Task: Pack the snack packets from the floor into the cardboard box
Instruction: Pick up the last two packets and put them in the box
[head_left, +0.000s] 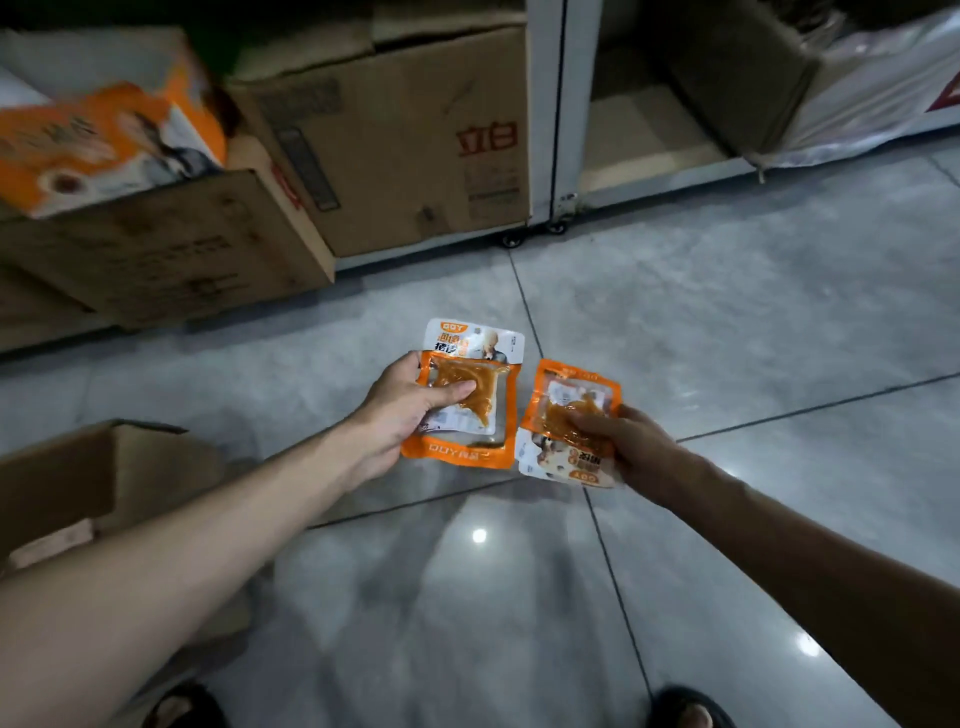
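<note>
My left hand (402, 410) grips a small stack of orange and white snack packets (483, 364) above the grey floor, thumb across the clear window that shows a brown snack. My right hand (618, 441) grips another bunch of the same snack packets (563, 395), turned the other way up, just to the right of the first stack. An open cardboard box (104, 478) stands on the floor at the left, beneath my left forearm; its inside is mostly hidden.
Large cardboard boxes (395, 140) sit on a wheeled white shelf frame (545, 114) at the back. One box at the far left holds big orange and white packs (104, 140). My feet in dark sandals (685, 712) show at the bottom edge. Glossy grey floor tiles (727, 322) spread around.
</note>
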